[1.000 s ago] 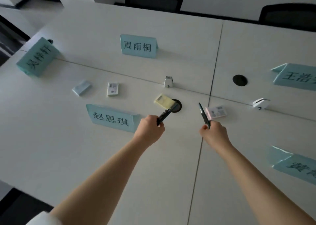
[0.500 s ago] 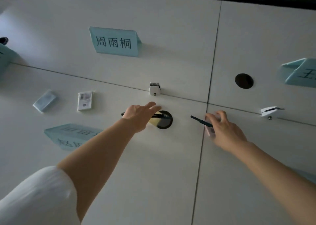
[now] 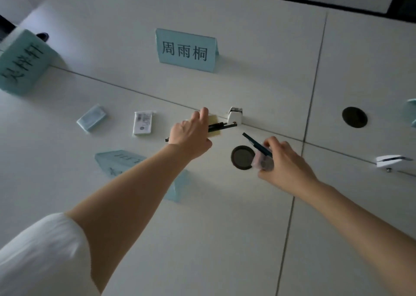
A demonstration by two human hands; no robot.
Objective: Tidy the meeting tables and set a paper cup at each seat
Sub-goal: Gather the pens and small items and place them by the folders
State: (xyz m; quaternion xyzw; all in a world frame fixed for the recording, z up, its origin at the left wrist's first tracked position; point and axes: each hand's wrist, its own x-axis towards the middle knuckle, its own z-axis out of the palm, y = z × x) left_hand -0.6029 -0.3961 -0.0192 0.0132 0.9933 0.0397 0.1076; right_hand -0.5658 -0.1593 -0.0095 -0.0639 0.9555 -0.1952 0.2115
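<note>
The left hand [image 3: 191,135], which a moment ago only held its black pens [image 3: 221,126], now also pins the yellow note pad [image 3: 213,131]. The right hand [image 3: 286,160] grips a dark pen [image 3: 256,143] and has picked a small packet [image 3: 262,163] off the table [image 3: 202,239]. Tidying advances; no paper cup is visible.

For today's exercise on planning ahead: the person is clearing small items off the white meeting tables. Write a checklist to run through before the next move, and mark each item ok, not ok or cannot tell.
1. Left hand holds the black pens: ok, they lie under its palm.
2. Left hand has the pale yellow sticky-note pad: cannot tell, fingers only rest on it.
3. Right hand holds the dark teal pen: ok.
4. Right hand also holds the small clear-wrapped packet: ok.
5. White packet and light blue packet collected: not ok, both lie on the table.
6. Paper cups set out: not ok, none visible.
</note>
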